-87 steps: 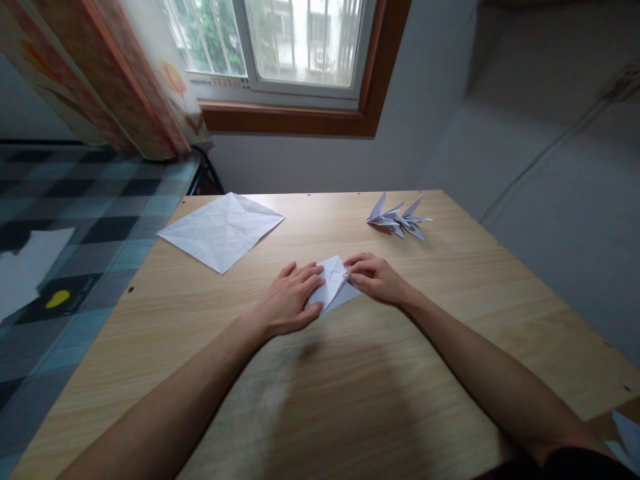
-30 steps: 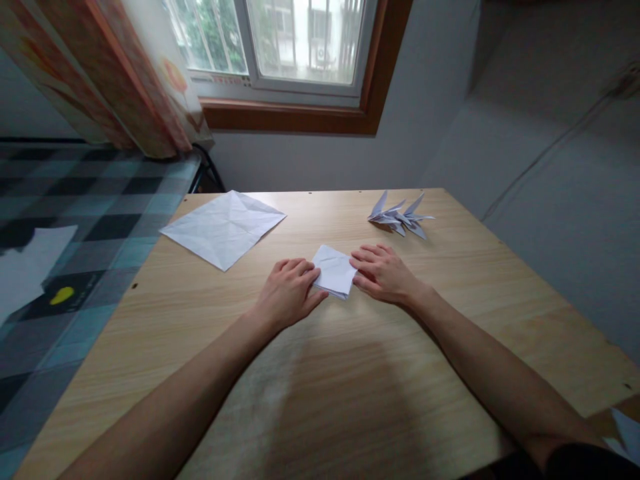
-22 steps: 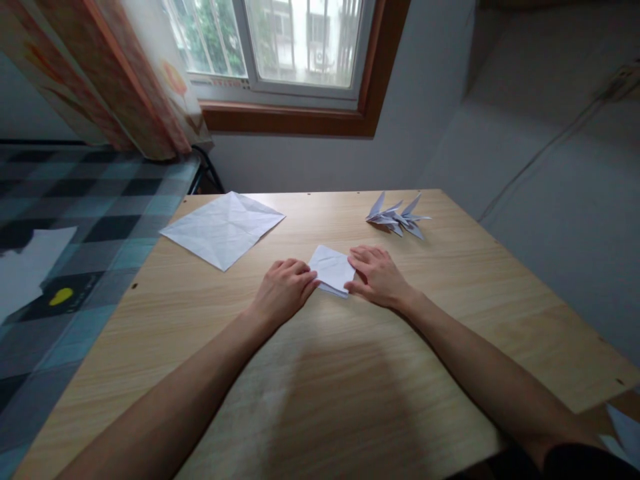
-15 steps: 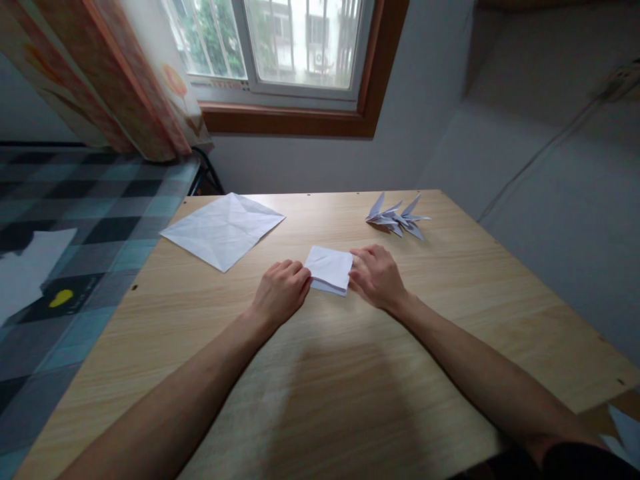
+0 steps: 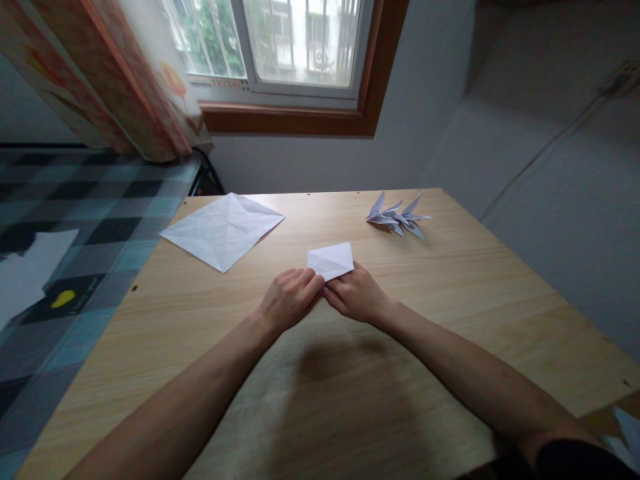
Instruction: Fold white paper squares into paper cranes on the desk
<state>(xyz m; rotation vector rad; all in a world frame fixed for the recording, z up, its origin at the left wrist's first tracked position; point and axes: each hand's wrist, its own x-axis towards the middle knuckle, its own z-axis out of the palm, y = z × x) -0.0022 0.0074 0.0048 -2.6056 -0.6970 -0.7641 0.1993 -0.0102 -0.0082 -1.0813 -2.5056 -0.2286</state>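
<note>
A small folded piece of white paper (image 5: 331,260) is held between my two hands near the middle of the wooden table. My left hand (image 5: 294,295) pinches its lower left corner with closed fingers. My right hand (image 5: 356,291) grips the lower right side, its fingers partly under the paper and hidden by it. The fingertips of both hands nearly meet at the near edge. Farther left lies a larger creased sheet of white paper (image 5: 225,230), unfolded flat. At the far right sit several pointed folded paper pieces (image 5: 397,215) in a cluster.
The wooden table (image 5: 480,300) reaches back toward a wall under a window (image 5: 300,43). To the left, a checkered cloth (image 5: 115,193) carries torn white paper (image 5: 35,270) and a black item with a yellow spot (image 5: 63,298). More white paper (image 5: 627,430) shows at the lower right.
The folded paper has turned and tilted, and its near edge now rises toward the right. My right hand has moved down and left, under the paper, closer to my left hand.
</note>
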